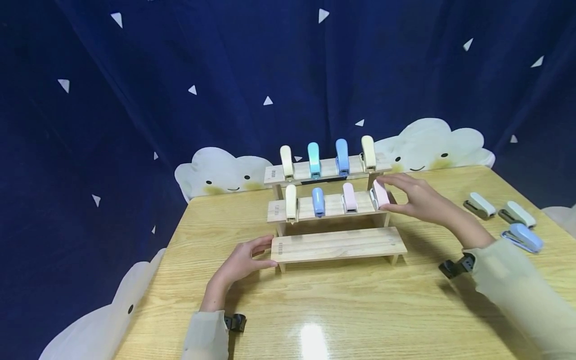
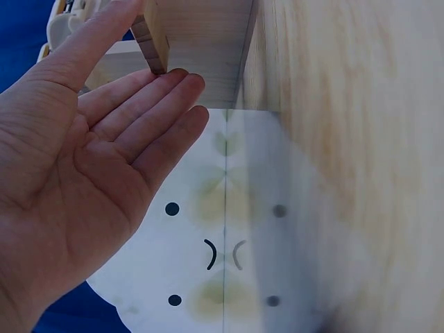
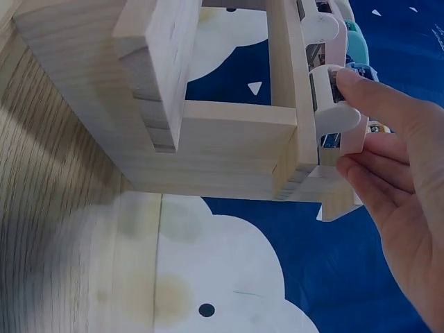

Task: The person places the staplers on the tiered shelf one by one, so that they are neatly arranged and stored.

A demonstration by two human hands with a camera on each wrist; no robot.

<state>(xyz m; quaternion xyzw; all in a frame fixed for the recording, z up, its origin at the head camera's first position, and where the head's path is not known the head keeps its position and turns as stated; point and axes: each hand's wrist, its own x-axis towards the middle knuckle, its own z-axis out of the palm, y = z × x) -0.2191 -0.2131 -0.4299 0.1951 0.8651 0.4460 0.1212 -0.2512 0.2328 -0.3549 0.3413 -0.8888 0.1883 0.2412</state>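
A three-step wooden rack (image 1: 337, 245) stands on the table. On its middle step, my right hand (image 1: 416, 197) pinches a pink stapler (image 1: 380, 194) at the right end, thumb and fingers on either side of it; the right wrist view shows this stapler (image 3: 333, 107) at the step's edge. To its left stand a pink stapler (image 1: 349, 197), a blue one (image 1: 318, 201) and a cream one (image 1: 291, 202). My left hand (image 1: 246, 257) rests at the left end of the bare bottom step, its fingers nearly straight and palm uncurled in the left wrist view.
Along the top step stand two cream staplers, a turquoise stapler (image 1: 314, 160) and a blue stapler (image 1: 342, 156). At the table's right lie two white-topped staplers (image 1: 517, 214) and a blue stapler (image 1: 524, 237). Behind the table hangs a dark blue curtain (image 1: 234, 65) with clouds and triangles.
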